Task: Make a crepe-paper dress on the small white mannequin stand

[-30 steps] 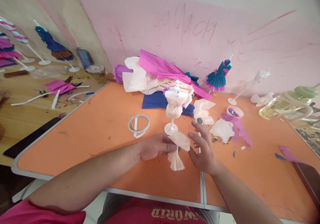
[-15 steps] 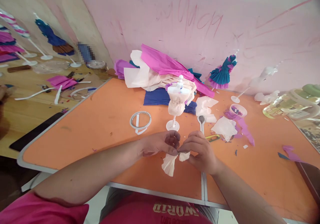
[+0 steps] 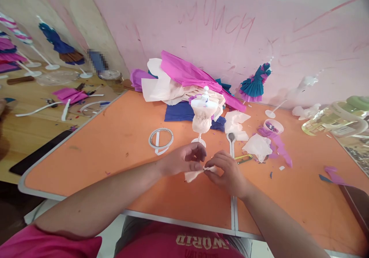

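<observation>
Working over an orange table [image 3: 178, 202], both hands low and close together. Pinching a twisted scrap of cream paper [image 3: 192, 176] in the right hand [image 3: 229, 173], with thumb and fingertips clamped right on the twist. Fans out wider to the left of that pinch, just under the left thumb. Got the left hand [image 3: 181, 160] right beside it, fingers curled and apart from the thumb, thumb at the paper's upper edge. Can't tell about any grip behind that thumb, honestly.

Just past the right hand, can see a yellow cutter [image 3: 244, 158] lying flat. Over to the left, can spot a ring of tape [image 3: 149, 138] with a loose white strip. Right behind the left hand, see a white doll stand [image 3: 202, 110], upright, base partly hidden by the fingers. Further right, see a crumpled white sheet [image 3: 257, 147] and a small tub [image 3: 273, 131] of scraps. At the back, got folded blue paper [image 3: 178, 112], then bright pink paper [image 3: 190, 71] piled against the wall [image 3: 173, 19].
</observation>
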`<state>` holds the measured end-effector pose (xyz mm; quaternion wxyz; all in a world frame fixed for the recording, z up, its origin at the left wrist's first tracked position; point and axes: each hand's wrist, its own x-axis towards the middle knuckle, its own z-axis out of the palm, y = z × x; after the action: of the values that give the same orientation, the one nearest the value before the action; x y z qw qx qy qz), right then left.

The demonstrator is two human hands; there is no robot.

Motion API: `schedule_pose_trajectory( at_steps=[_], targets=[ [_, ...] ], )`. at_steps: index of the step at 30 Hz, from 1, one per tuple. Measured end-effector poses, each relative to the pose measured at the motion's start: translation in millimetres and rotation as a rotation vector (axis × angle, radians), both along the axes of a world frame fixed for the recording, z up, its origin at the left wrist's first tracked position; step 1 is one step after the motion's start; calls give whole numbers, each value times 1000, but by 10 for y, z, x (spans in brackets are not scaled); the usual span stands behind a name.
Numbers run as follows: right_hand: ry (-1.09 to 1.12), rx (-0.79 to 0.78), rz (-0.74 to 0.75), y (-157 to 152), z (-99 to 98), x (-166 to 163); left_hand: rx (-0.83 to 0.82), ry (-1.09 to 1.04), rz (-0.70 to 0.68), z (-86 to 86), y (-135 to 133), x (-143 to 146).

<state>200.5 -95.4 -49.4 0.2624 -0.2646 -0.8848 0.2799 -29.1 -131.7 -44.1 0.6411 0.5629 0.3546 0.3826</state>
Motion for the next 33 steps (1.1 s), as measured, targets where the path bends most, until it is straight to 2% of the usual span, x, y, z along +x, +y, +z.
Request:
schedule_pose_trajectory(
  at_steps=[4, 6, 8, 11, 15, 20, 24, 27, 30, 33],
  targets=[
    [11, -228, -269, 5, 39, 13, 216, 255, 95, 195, -73, -32],
    [31, -317, -327, -8, 90, 4, 248, 438, 184, 319, -114, -24],
    [58, -371, -338, -32, 145, -23, 217, 515, 259, 419, -148, -13],
    [118, -402, -365, -77, 219, -94, 166, 474, 264, 476, -176, -14],
    [217, -441, -400, -117, 333, -229, 129, 411, 310, 405, -184, -34],
    [303, -511, -419, -119, 461, -421, 96, 194, 393, 362, -206, -12],
    [327, -435, -402, -112, 425, -516, 109, 43, 423, 405, -218, -31],
    [321, -334, -410, -127, 351, -543, 107, 99, 423, 421, -222, -51],
    [303, -308, -408, -140, 306, -546, 191, 219, 487, 412, -227, -53],
    [318, -336, -393, -117, 342, -525, 385, 258, 580, 364, -214, -79]
  ],
)
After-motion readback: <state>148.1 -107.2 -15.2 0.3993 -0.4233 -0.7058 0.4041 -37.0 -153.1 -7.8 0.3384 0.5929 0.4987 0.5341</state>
